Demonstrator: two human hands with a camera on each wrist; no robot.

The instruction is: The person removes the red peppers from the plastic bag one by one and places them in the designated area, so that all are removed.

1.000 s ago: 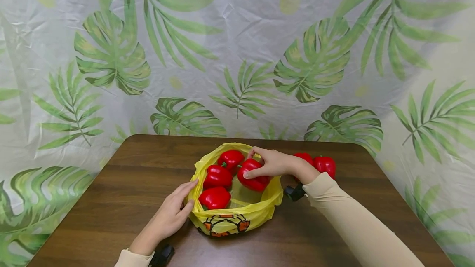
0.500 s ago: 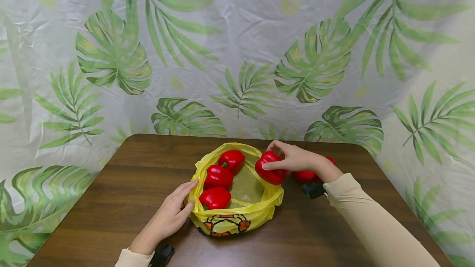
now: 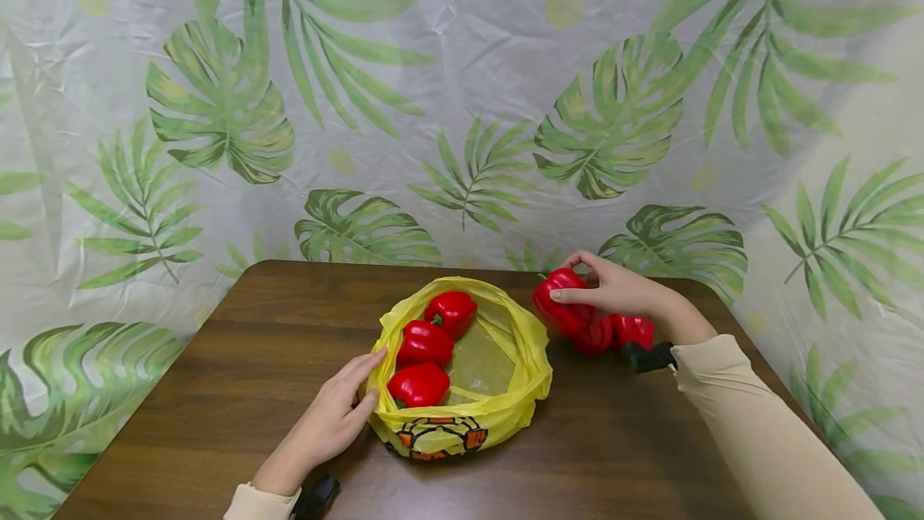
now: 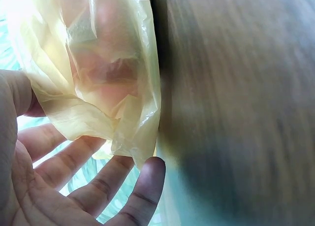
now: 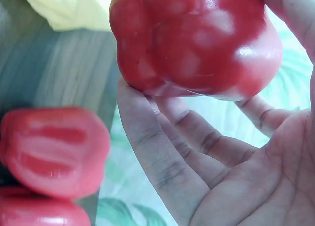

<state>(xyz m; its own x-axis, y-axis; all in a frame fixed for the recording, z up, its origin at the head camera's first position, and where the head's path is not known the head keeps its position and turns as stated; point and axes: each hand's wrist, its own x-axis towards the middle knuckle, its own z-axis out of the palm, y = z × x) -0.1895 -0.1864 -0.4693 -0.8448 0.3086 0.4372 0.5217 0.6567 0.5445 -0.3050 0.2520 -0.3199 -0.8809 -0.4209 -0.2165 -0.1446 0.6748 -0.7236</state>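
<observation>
Left hand: relaxed, fingers flat against the rim of the yellow bag on the table. Bag contents: three red peppers, apparently yet to come out. Right hand: gripped a fourth pepper, held clear beyond the bag. Two peppers on the table: already unloaded, just beneath that hand.

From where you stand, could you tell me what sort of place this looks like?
Probably a staged recording corner rather than a kitchen: a leaf-print plastic sheet hangs as a backdrop behind one brown wooden table, which carries only a yellow bag and red peppers.
</observation>
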